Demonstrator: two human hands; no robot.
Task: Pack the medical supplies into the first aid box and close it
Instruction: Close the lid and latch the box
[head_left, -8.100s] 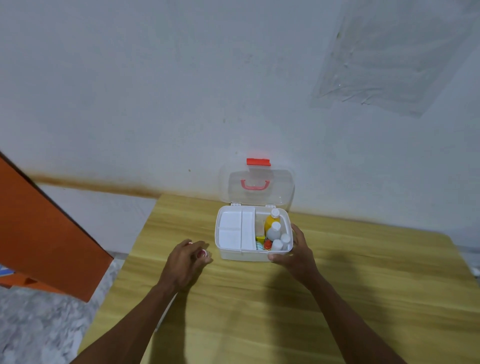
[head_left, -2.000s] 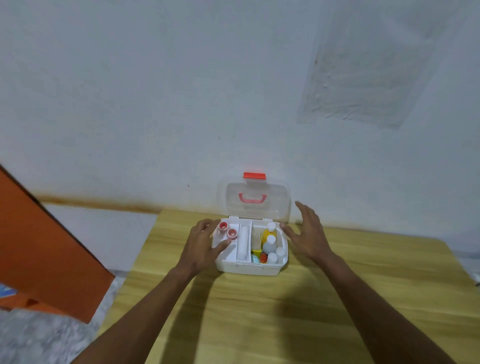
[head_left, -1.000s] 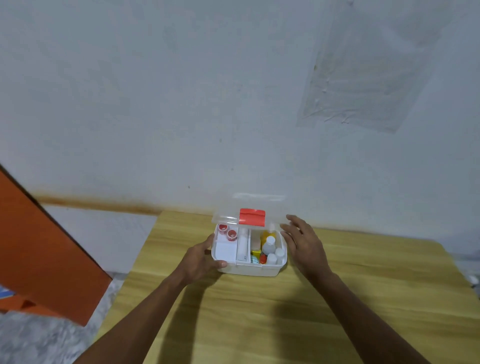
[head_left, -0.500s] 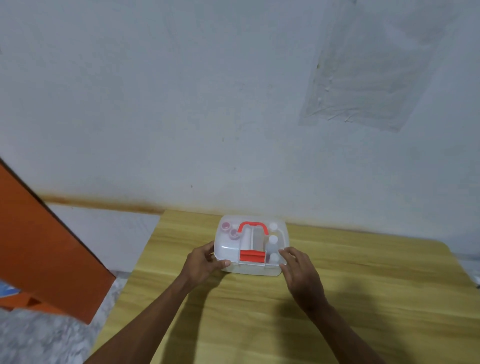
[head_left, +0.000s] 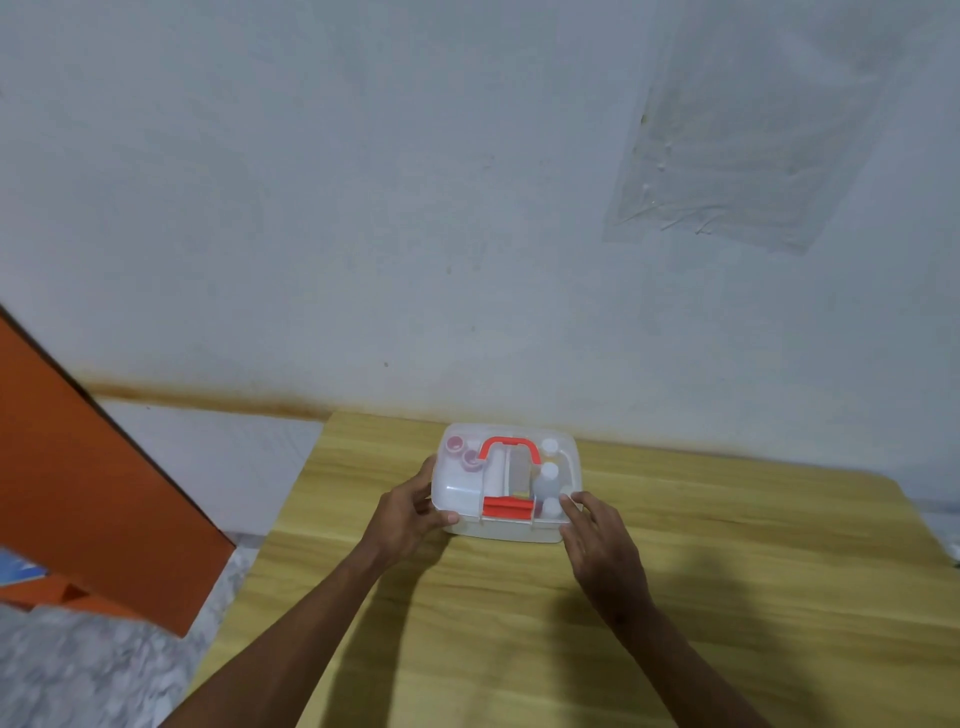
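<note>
The white first aid box (head_left: 506, 530) sits on the wooden table (head_left: 675, 597) near the wall, its clear lid (head_left: 457, 491) lying flat over it. A red handle (head_left: 508, 446) and a red latch (head_left: 508, 508) show on the lid. Through the lid I see two red-capped vials (head_left: 462, 451) at the left and white bottles (head_left: 546, 480) at the right. My left hand (head_left: 408, 514) grips the box's front left corner, thumb on the lid edge. My right hand (head_left: 597, 540) rests at the front right corner, fingertips on the lid.
A white wall rises right behind the table. An orange panel (head_left: 88, 499) slants at the left, beyond the table's left edge, over a grey mottled floor (head_left: 78, 670). Bare wood lies in front of and to the right of the box.
The lid has come down from upright to flat on the box. My right hand moved from the lid's right side to the front right corner; my left hand stays on the left corner.
</note>
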